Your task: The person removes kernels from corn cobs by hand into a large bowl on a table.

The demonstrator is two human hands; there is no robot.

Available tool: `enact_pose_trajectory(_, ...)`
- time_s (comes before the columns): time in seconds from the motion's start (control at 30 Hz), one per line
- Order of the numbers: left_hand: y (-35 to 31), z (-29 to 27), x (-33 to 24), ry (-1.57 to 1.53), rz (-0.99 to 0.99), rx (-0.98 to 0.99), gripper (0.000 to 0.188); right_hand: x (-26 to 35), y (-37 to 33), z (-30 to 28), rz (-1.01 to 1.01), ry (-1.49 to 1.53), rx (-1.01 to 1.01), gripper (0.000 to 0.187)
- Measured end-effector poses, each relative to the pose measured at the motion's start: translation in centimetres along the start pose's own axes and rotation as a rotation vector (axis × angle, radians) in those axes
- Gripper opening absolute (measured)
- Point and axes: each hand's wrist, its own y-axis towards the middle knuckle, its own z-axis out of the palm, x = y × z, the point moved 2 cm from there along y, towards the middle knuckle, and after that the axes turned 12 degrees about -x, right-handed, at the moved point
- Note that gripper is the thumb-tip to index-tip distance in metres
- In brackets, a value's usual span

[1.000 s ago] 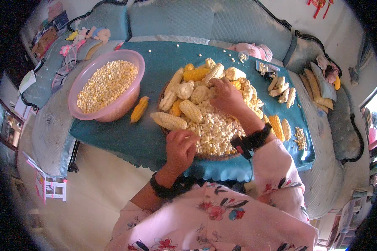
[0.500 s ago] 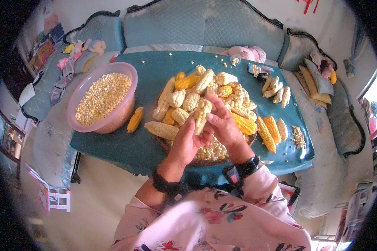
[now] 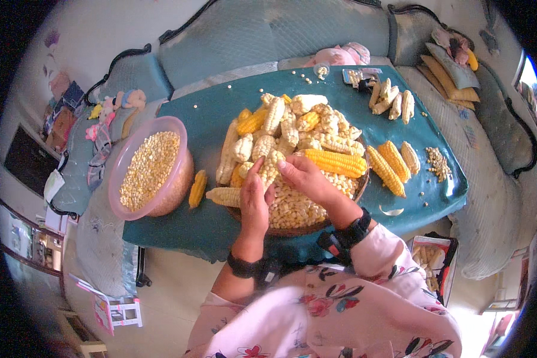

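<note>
1. L hand [image 3: 255, 203] fingers clamped on a cob [image 3: 272, 167]; R hand [image 3: 309, 179] thumb pressed to its R side, other R fingers mostly hidden. Cob's held over the basket [image 3: 298, 231], tilted.
2. Cob's look: pale cream w/ a bit of yellow, knobbly kernels on the visible part; lower end hidden by the hands.
3. Close by: heaped cobs [image 3: 263, 146] crowd right behind it (pale mostly, some yellow); a long yellow cob [image 3: 335, 163] lies just past R hand. Loose kernels [image 3: 295, 206] fill the near side of the basket.
4. L of basket: small yellow cob [image 3: 198, 189], then pink basin [image 3: 174, 200] w/ plenty of kernels.
5. R of basket: three cobs side by side [image 3: 389, 167], small kernel heap [image 3: 438, 164]; farther back, a bunch of pale cobs [image 3: 394, 102] nr a small clear cup [image 3: 321, 71].
6. Surface: teal tablecloth [image 3: 179, 235], few stray kernels.
7. Room: blue-grey sofa [image 3: 221, 51] w/ dark trim behind, pale floor [image 3: 179, 280], small white-and-pink stool [image 3: 125, 313] lower L.
</note>
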Motion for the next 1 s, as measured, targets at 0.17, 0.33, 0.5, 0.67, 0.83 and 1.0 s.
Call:
enact_pose_trajectory(0.17,0.8,0.4,0.8,-0.005,0.014,-0.081,0.047,0.1,-0.1,0.1,0.109,0.153,-0.011,0.033)
enact_pose_trajectory(0.33,1.1,1.0,1.4,-0.089,-0.170,-0.132,0.044,-0.7,0.4,-0.6,0.068,0.157,0.102,0.028)
enact_pose_trajectory(0.5,1.7,0.9,2.1,-0.187,-0.189,-0.073,0.048,-0.6,0.5,-0.9,0.056,0.161,0.117,0.027)
enact_pose_trajectory(0.67,1.5,2.0,1.7,-0.138,-0.031,0.010,0.049,-1.2,0.7,0.0,-0.092,0.251,0.140,0.028)
enact_pose_trajectory(0.83,1.2,2.6,1.6,-0.048,0.077,-0.056,0.049,-1.7,0.8,0.0,-0.094,0.133,0.074,0.029)
enact_pose_trajectory(1.0,1.2,2.5,1.7,-0.031,0.054,-0.036,0.050,-2.1,0.9,-0.2,-0.115,0.140,0.088,0.028)
